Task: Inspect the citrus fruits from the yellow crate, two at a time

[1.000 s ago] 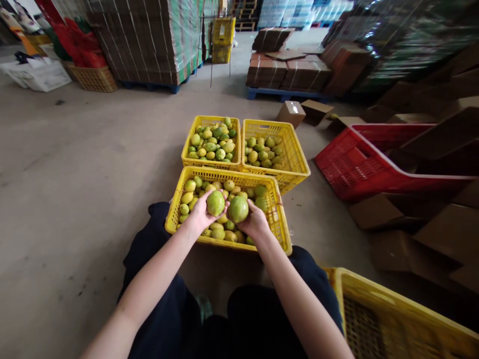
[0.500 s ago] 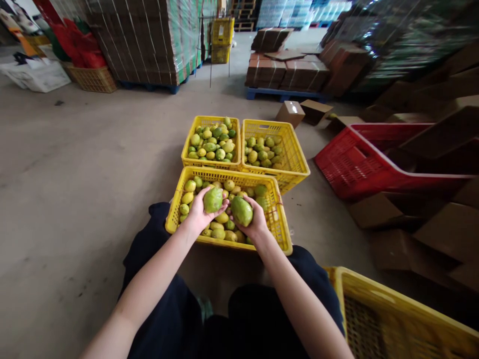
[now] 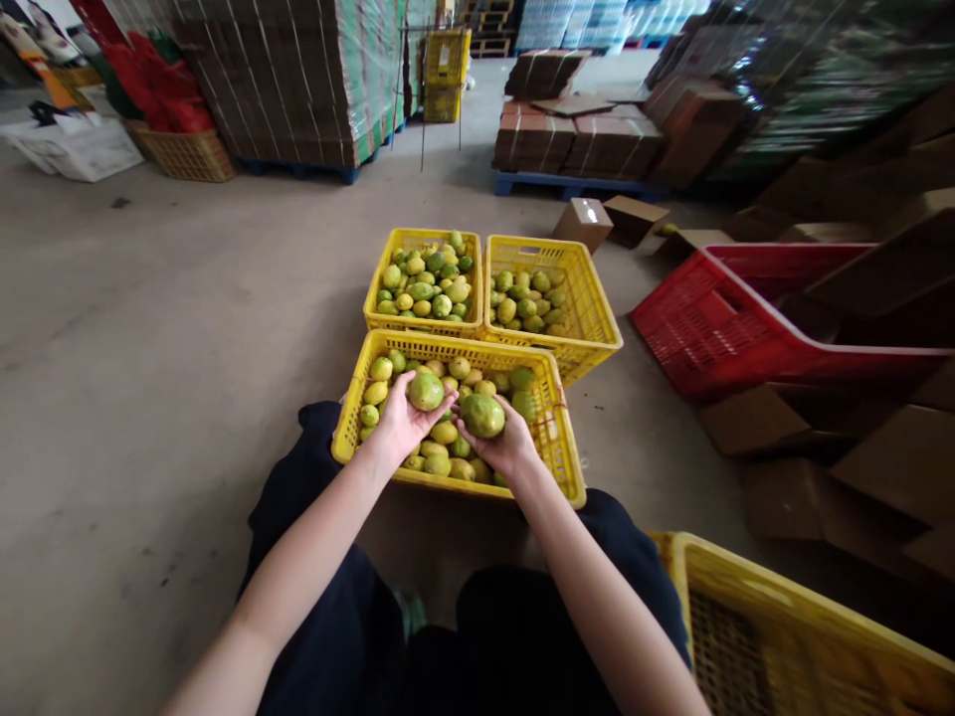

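I see my left hand (image 3: 407, 423) cupping a green fruit (image 3: 426, 390); at its four o'clock, right hand (image 3: 511, 447) cups an oblong fruit (image 3: 482, 415), long axis roughly nine-to-three.

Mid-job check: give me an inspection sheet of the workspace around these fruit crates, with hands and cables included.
Surface: grey floor with scattered dark marks.
Job's things: front yellow crate holding many green and yellow fruits; behind it, back-left crate and back-right crate, both holding fruit.
Clutter: red crate and cardboard boxes on the right; another yellow crate at lower right.
Hands: left hand and right hand each hold one greenish fruit above the front crate.
Cables: nothing seen.
Surroundings: wrapped stack on a blue pallet.
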The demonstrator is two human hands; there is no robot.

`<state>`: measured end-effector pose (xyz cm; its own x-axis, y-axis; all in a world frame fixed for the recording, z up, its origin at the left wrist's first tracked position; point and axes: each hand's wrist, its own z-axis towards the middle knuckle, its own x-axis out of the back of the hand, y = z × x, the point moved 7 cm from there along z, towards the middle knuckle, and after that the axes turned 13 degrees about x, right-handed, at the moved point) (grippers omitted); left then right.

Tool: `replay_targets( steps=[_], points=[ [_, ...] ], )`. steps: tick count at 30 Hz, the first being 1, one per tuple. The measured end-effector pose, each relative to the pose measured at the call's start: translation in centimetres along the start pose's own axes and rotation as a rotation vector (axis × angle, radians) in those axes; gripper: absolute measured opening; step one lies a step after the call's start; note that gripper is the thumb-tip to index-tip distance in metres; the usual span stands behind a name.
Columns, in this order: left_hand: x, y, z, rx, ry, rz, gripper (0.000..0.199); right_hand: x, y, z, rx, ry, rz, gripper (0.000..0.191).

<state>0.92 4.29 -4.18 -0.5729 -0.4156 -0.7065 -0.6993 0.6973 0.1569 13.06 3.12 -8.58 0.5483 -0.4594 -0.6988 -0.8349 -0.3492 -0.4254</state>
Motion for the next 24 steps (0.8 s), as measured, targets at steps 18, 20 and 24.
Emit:
replay_targets(
  steps=[18, 20, 24],
  points=[
    [0.5, -0.9, 1.4, 0.061, 0.060, 0.011, 0.036, 0.3, -1.2, -0.7, 0.087, 0.129, 0.083, 0.029],
    [0.6, -1.0, 1.5, 0.054, 0.070, 0.112, 0.030, 0.3, -1.6, -0.4, 0.130, 0.099, 0.054, 0.025],
    [0.1, 0.1, 0.6, -0.197, 0.061, 0.344, 0.018, -0.5, -2.5, -0.1, 0.259, -0.048, -0.084, 0.011]
  ],
)
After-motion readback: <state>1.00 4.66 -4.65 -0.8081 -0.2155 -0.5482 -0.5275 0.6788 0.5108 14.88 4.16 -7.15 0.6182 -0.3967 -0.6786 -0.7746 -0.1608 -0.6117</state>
